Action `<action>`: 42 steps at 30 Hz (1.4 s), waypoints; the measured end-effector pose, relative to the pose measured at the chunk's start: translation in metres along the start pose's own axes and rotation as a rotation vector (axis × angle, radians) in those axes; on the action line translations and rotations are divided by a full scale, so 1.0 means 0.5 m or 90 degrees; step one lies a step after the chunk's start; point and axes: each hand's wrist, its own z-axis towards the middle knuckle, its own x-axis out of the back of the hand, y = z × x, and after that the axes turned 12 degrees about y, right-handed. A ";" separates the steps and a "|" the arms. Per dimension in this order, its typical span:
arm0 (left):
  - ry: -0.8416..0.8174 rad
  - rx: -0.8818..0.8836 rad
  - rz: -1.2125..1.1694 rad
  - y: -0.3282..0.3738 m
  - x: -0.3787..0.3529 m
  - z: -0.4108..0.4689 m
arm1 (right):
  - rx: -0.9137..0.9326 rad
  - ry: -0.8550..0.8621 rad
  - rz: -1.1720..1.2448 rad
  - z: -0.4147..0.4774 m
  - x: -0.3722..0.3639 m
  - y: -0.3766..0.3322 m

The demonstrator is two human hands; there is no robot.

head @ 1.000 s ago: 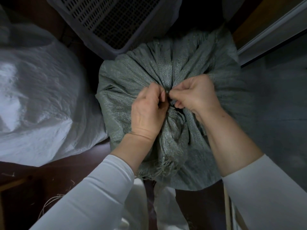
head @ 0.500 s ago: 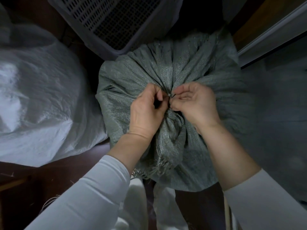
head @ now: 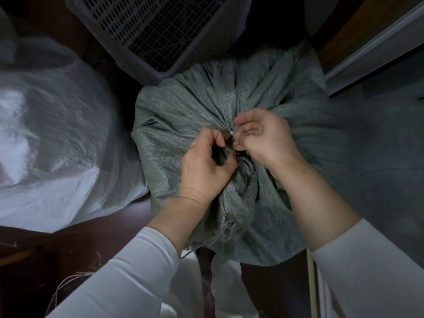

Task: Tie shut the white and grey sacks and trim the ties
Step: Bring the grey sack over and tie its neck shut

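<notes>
At centre, bulging grey woven sack (head: 202, 106), gathered neck lying 12-to-6 o'clock, frayed mouth pointing to 6, left hand (head: 206, 168) grip curled round the neck, right hand (head: 266, 138) grip pinching a thin white tie (head: 232, 132), crinkled white plastic sack (head: 57, 145) at 9 o'clock, perforated grey crate (head: 149, 31) at 12.

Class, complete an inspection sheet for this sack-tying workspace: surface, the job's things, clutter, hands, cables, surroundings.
Surface: dark floor.
Job's things: grey sack, neck gathered; white sack beside it; small white tie at the neck.
Clutter: loose pale strands on the floor.
Hands: left hand grips the gathered neck; right hand pinches the tie.
Cables: nothing seen.
Surroundings: perforated plastic crate behind the grey sack.
</notes>
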 end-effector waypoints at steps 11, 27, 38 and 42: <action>-0.002 -0.026 0.020 -0.003 -0.007 -0.014 | -0.035 -0.028 0.011 -0.004 0.007 0.003; 0.022 0.074 -0.061 0.030 -0.023 0.046 | 0.318 0.026 -0.413 -0.001 0.053 -0.045; -0.046 0.004 0.044 0.038 -0.031 0.056 | 0.114 0.034 -0.129 -0.002 0.033 0.004; -0.034 0.020 0.034 0.032 -0.032 0.049 | -0.190 0.010 0.056 0.009 0.064 -0.030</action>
